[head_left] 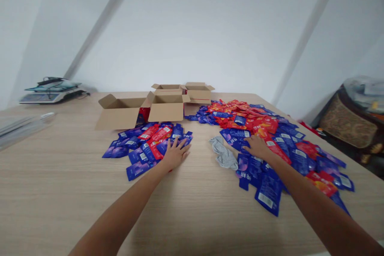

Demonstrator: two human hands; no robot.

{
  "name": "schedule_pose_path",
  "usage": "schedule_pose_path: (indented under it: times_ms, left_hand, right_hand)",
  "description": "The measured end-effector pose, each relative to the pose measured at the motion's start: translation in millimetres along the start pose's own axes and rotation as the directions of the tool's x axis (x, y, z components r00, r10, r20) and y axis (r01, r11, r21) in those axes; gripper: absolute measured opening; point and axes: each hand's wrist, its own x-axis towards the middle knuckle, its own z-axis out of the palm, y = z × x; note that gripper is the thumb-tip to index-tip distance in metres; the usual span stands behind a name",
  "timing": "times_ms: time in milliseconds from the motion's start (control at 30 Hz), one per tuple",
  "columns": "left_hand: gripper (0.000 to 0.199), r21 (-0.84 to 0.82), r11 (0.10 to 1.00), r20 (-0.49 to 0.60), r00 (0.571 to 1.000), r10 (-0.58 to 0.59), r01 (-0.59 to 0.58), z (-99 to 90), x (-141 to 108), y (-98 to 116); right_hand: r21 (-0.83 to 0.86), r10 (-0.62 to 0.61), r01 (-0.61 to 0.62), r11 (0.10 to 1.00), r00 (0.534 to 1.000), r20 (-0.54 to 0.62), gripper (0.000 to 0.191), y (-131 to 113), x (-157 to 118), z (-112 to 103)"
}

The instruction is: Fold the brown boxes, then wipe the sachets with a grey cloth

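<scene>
My left hand (176,154) lies with spread fingers at the right edge of a smaller pile of flat blue pouches (138,169) and red pouches (164,133). Across from it, my right hand (257,147) rests, fingers stretched out, on a blue pouch (235,137) at the left side of a larger mixed pile. Neither hand appears to grip anything. Between the hands is a crumpled grey cloth (224,154), partly beside the blue pouches. Nearer to me in the right pile, a blue pouch (269,193) shows a white barcode label.
Open cardboard boxes stand behind the left pile, including a front left box (120,118) and a middle box (166,111). A scale (49,96) with items on top sits far left, near clear plastic (25,126). A patterned chair (348,122) is beyond the table's (75,192) right edge.
</scene>
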Motion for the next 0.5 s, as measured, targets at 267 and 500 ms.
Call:
schedule_pose_path:
  times_ms: [267, 500]
  left_hand:
    - [0.041, 0.062, 0.998, -0.033, 0.999, -0.013, 0.015, -6.8, -17.7, -42.7]
    - [0.039, 0.087, 0.995, -0.002, 0.999, -0.048, 0.048, -19.5, -35.4, -71.1]
  right_hand:
    - [0.146, 0.0, -0.001, 0.989, 1.0, 0.003, 0.02, 12.0, -4.4, -13.8]
    - [0.48, 0.263, -0.086, 0.873, 0.912, -0.315, 0.028, -17.9, -0.4, -66.6]
